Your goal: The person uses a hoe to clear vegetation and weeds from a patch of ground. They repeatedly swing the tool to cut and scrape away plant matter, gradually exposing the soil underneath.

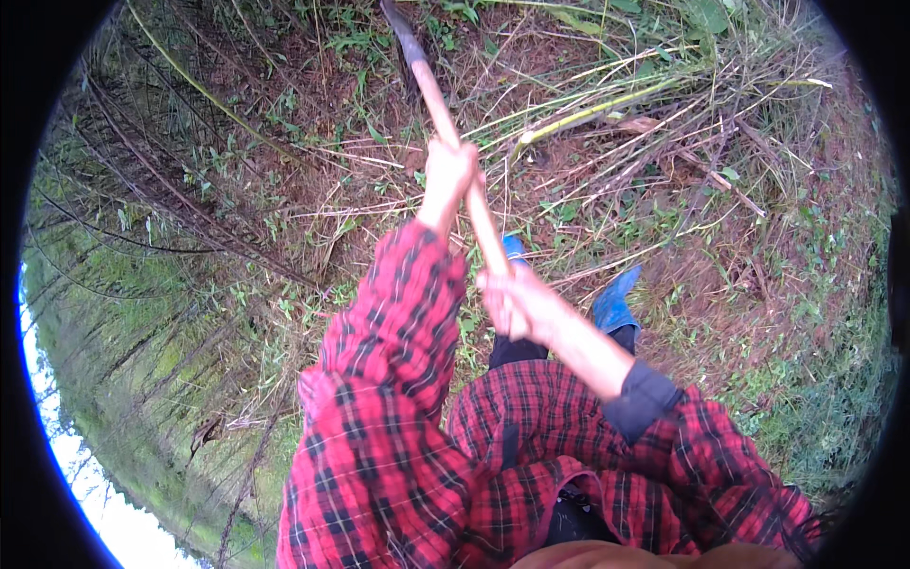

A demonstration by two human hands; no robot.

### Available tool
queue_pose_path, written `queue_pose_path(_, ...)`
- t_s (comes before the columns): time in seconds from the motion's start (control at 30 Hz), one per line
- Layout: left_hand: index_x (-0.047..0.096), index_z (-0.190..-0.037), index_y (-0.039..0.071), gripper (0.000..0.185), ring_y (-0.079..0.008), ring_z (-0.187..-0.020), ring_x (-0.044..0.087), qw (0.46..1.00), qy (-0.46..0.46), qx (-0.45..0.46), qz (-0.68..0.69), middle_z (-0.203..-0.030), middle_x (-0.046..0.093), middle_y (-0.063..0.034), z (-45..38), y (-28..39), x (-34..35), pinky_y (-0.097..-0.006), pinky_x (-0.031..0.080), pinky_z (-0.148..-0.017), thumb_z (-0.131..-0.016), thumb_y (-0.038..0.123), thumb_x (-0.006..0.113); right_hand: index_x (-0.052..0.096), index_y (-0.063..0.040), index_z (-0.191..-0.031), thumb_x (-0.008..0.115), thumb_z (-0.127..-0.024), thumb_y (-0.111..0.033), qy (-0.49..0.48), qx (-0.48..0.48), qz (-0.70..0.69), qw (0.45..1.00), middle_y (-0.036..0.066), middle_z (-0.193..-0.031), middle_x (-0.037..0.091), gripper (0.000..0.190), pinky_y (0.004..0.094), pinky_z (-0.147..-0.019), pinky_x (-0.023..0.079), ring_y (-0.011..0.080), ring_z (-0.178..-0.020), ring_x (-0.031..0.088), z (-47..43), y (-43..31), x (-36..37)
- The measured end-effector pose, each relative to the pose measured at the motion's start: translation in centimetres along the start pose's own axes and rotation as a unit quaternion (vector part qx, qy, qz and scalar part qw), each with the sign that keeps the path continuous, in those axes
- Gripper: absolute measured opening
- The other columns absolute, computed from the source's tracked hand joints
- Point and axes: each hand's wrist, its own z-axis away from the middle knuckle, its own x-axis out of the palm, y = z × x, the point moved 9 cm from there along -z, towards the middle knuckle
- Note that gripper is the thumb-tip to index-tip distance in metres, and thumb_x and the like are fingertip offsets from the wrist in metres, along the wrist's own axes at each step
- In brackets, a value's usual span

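A wooden-handled tool [488, 224] slants up and left across the middle of the head view. Its dark metal end [403, 32] runs off the top edge, so the working part's full shape cannot be seen. My left hand [451, 169] grips the handle about midway along the visible length. Lower down, my right hand [513, 300] is wrapped around the handle near its butt end. Both arms reach forward in red and black plaid sleeves. Beneath the tool's upper end lies reddish soil with low weeds [370, 131].
Cut stalks and dry stems [640, 142] lie heaped at upper right, with a thick green stalk [593, 115] among them. Thin bare branches [153, 153] arch over the left side. Blue boots [616, 302] stand on the ground below my hands. Green growth [832, 405] borders the right.
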Motion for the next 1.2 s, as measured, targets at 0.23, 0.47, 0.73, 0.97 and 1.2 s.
queue_pose_path(0.23,0.029,-0.094,-0.004,0.024,-0.0259,-0.038,0.054,0.984,-0.085,-0.140,0.068,-0.054,0.047,-0.0132,19.1,-16.2,16.9,-0.0387,0.046,-0.031,-0.080,0.008,0.045,0.045,-0.010,-0.084,0.060,-0.079,-0.012,0.094,0.066,-0.223,0.968,-0.003,-0.053,0.043,0.016,0.0219,-0.030,0.030,0.0099,-0.038,0.043,15.7,14.0,-13.2)
queue_pose_path(0.47,0.026,-0.093,-0.005,0.032,-0.0273,-0.043,0.058,0.929,-0.193,-0.309,0.064,-0.067,0.051,-0.0164,32.7,-11.9,22.3,-0.0343,0.048,-0.035,-0.075,0.005,0.050,0.050,-0.006,-0.086,0.062,-0.078,-0.009,0.261,0.132,0.104,0.951,0.000,-0.062,0.052,0.015,0.0183,-0.044,0.034,0.0056,-0.049,0.046,29.7,16.3,-17.1)
queue_pose_path(0.73,0.025,-0.099,-0.003,0.033,-0.0215,-0.046,0.057,0.975,-0.124,-0.138,0.127,-0.071,0.048,-0.0125,27.2,-5.8,15.5,-0.0294,0.050,-0.038,-0.077,0.002,0.048,0.043,-0.005,-0.086,0.059,-0.078,-0.004,0.063,0.020,0.005,0.998,0.002,-0.057,0.047,0.018,0.0232,-0.039,0.038,0.0106,-0.043,0.046,24.7,11.2,-9.8)
queue_pose_path(0.97,0.035,-0.100,-0.010,0.040,-0.0204,-0.049,0.059,0.994,0.003,0.100,-0.049,-0.072,0.055,-0.0156,13.1,11.0,13.3,-0.0295,0.051,-0.041,-0.078,0.016,0.055,0.044,-0.006,-0.087,0.062,-0.078,-0.013,-0.024,-0.199,0.066,0.977,-0.003,-0.056,0.045,0.021,0.0196,-0.033,0.037,0.0077,-0.040,0.044,14.0,-7.7,-7.9)
queue_pose_path(1.2,0.056,-0.077,-0.006,0.028,-0.0205,-0.052,0.060,0.972,-0.067,0.092,-0.204,-0.064,0.059,-0.0123,8.4,13.6,25.5,-0.0311,0.049,-0.044,-0.071,0.022,0.059,0.045,-0.006,-0.076,0.055,-0.083,-0.014,-0.084,-0.174,-0.120,0.974,-0.003,-0.054,0.045,0.014,0.0204,-0.032,0.034,0.0073,-0.039,0.043,20.4,-13.1,-13.5)
